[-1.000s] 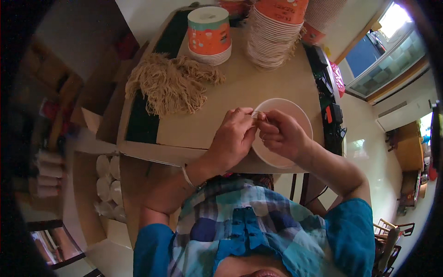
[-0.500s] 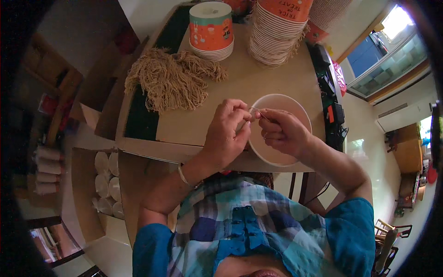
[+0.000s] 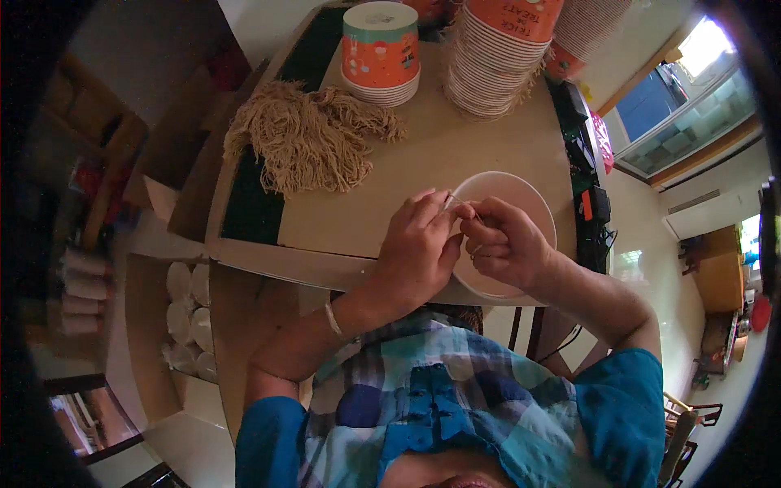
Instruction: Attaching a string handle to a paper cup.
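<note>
Above a round white bucket [image 3: 511,185], my two hands meet with their fingertips nearly touching. A short piece of thin cord [image 3: 457,200] shows between them, partly hidden by the fingers. My left hand [image 3: 416,248] pinches it from the left, thumb and fingers closed. My right hand [image 3: 506,244] grips it from the right with the other fingers curled in, over the bucket's open mouth. Farther left on the table lies a loose heap of tan twine cords [image 3: 313,142].
An upturned stack of orange and teal paper buckets [image 3: 381,57] stands at the back. Right of it, a tall stack of nested buckets [image 3: 496,69] leans. Black devices [image 3: 592,203] line the table's right edge. A carton of white rolled items [image 3: 189,317] sits low at the left.
My left hand has moved slightly right and turned, its fingers now closer against the right hand's. The whole view has shifted a little.
</note>
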The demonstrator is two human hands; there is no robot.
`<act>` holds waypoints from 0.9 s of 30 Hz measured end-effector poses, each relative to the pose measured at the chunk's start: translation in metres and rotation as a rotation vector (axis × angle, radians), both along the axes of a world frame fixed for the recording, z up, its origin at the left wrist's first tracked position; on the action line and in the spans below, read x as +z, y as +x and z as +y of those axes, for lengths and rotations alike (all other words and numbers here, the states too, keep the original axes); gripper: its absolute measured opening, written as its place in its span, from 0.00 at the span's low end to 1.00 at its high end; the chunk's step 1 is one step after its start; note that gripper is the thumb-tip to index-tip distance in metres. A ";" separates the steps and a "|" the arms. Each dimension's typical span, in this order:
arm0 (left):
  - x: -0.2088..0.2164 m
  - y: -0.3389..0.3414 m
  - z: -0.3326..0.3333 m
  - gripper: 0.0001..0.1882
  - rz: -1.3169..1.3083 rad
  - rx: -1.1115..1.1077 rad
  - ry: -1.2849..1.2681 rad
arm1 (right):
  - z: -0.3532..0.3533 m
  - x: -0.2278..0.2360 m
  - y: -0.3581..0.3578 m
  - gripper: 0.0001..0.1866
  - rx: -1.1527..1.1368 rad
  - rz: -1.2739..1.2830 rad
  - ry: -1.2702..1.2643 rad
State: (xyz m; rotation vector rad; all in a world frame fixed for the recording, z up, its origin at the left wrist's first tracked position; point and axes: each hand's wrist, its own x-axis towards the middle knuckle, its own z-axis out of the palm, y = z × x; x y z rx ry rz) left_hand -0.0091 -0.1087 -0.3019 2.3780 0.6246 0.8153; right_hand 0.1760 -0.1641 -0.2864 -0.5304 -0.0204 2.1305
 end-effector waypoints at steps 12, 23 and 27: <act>-0.008 0.011 -0.001 0.11 -0.278 0.114 -0.214 | 0.001 0.003 -0.005 0.12 0.007 -0.068 0.088; -0.006 -0.001 0.004 0.05 -0.198 0.120 -0.127 | 0.002 0.017 -0.005 0.09 -0.075 -0.653 0.098; -0.007 0.000 0.005 0.07 -0.241 0.127 -0.080 | 0.004 0.022 -0.005 0.08 -0.080 -0.784 0.105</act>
